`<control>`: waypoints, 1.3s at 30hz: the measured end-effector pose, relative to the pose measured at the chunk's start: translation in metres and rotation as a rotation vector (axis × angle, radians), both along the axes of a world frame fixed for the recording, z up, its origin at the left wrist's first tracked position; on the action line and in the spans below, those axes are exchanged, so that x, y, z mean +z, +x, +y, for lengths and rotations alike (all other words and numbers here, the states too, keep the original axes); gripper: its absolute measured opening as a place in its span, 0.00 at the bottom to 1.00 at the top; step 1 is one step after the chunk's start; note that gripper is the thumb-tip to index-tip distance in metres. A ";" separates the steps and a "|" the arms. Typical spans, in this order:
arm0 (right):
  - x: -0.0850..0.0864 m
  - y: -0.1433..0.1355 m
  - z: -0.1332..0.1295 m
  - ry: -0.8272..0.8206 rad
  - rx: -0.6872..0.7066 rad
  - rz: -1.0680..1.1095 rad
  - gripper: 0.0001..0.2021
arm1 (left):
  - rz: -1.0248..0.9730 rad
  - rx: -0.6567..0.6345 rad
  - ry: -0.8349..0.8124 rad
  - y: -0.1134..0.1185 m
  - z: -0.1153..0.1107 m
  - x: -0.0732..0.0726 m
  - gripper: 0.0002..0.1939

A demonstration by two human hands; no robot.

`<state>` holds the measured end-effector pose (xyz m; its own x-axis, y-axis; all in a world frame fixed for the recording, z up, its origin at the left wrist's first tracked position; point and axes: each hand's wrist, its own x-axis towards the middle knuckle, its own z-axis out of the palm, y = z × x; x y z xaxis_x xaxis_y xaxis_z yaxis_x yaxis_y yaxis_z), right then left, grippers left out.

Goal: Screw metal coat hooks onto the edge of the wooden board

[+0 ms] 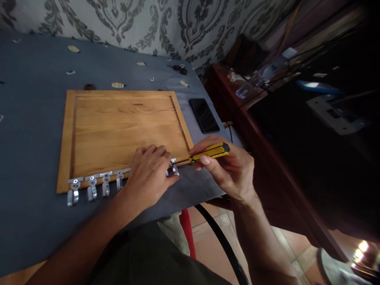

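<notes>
A wooden panel with a raised frame lies on the blue patterned cloth. Several metal hooks are fixed along its near edge. My left hand rests over that edge, its fingers wrapped round a hook rail section near the right end; part of the rail is hidden under it. My right hand holds a yellow and black screwdriver between thumb and fingers. The screwdriver's shaft points left, its tip close to the screw on the rightmost hook.
A black phone lies right of the panel. Dark keys are near the cloth's back edge. A dark red table with a clear bottle and cables stands at the right. A black curved tube is below.
</notes>
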<state>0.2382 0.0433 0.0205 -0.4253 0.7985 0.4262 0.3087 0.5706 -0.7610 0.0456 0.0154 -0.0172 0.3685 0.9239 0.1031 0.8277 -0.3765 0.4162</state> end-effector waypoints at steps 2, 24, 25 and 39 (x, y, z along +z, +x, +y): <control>-0.002 -0.001 -0.001 0.007 -0.026 0.003 0.05 | 0.002 0.003 -0.008 0.000 0.000 0.001 0.12; -0.023 -0.019 -0.020 0.232 -0.350 0.080 0.04 | -0.006 0.009 0.000 -0.001 -0.002 0.001 0.10; -0.024 -0.020 -0.019 0.222 -0.364 0.089 0.05 | -0.005 0.009 0.003 -0.001 -0.001 0.001 0.09; -0.025 -0.026 -0.013 0.252 -0.390 0.158 0.08 | 0.023 -0.001 -0.032 -0.001 0.000 0.005 0.11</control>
